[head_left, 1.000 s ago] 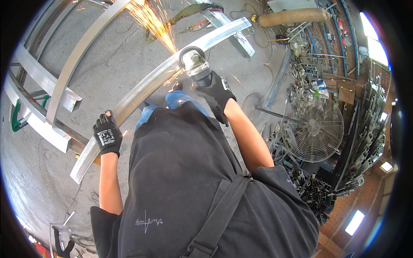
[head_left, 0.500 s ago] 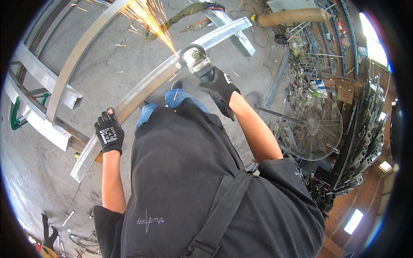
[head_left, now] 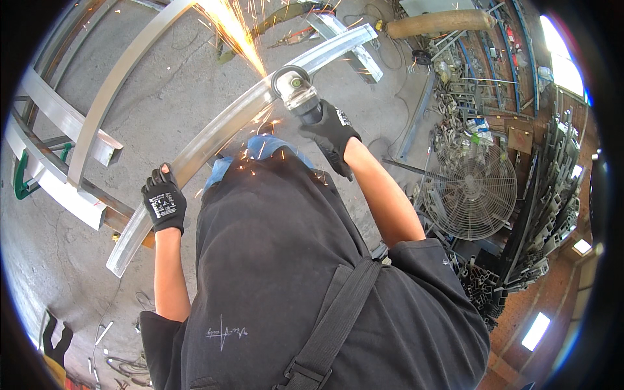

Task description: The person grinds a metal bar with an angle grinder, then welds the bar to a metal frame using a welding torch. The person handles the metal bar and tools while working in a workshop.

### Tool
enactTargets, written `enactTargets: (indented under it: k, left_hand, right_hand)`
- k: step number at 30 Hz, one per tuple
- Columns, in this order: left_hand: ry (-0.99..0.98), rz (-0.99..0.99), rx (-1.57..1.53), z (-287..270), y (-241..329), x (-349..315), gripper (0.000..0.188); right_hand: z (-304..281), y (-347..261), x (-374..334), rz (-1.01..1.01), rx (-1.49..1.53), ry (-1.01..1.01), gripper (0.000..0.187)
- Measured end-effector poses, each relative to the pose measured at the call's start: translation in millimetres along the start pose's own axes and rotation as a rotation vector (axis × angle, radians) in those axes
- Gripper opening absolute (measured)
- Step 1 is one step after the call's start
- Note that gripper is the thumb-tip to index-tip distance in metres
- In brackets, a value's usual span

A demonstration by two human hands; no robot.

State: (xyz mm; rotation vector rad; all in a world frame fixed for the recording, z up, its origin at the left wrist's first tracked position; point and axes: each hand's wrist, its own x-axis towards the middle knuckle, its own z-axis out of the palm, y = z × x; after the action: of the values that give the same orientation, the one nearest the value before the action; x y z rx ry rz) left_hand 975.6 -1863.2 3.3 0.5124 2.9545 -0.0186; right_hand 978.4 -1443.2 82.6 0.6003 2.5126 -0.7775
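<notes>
In a black glove, my right hand (head_left: 331,133) is wrapped round the body of an angle grinder (head_left: 301,99). The grinder's disc meets the edge of a long metal bar (head_left: 224,130), and bright sparks (head_left: 244,45) stream away from me. A few sparks also fall near my legs. My left hand (head_left: 164,198), also gloved, is closed on the near left part of the bar, with one bare fingertip showing. The bar runs slantwise in front of me, from lower left to upper right. At its far end it lies across another metal profile (head_left: 348,49).
Curved metal beams (head_left: 97,104) and a green clamp (head_left: 23,179) stand at the left. On the right are a large round fan (head_left: 469,185), a pile of metal offcuts (head_left: 452,110) and stacked profiles (head_left: 552,195). A brown cylinder (head_left: 442,25) lies at the far right. Cables trail across the concrete floor.
The spark stream has grown thicker and brighter, and more sparks scatter by my legs. My hands, the grinder and the bar have barely moved. Another person's dark legs have shifted at lower left.
</notes>
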Motion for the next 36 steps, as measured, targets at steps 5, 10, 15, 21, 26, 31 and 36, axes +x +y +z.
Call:
enactTargets:
  k: [5,10,15,21,26,31,36]
  left_hand:
    - [-0.009,0.001,0.002,-1,0,0,0.033]
    - [-0.02,-0.002,0.021,-3,1,0,0.034]
    - [-0.017,0.001,0.019,-3,1,-1,0.036]
    - [-0.069,0.005,-0.005,-9,0,1,0.04]
    - [-0.275,-0.018,-0.162,-27,-9,11,0.053]
    - [-0.506,-0.061,-0.259,-42,-22,28,0.065]
    - [-0.563,-0.018,-0.261,-45,-27,35,0.068]
  right_hand:
    - [1,-1,0,-0.009,-0.048,0.031,0.072]
    - [-8,-11,-3,0.022,-0.068,0.008,0.072]
    - [-12,-9,-3,0.014,-0.109,-0.023,0.08]
    - [-6,4,8,-0.035,-0.014,-0.006,0.081]
    - [-24,3,9,0.021,0.375,0.119,0.056]
    - [-25,-3,7,-0.029,0.45,0.091,0.055]
    - [-4,-9,18,-0.127,0.277,0.098,0.064]
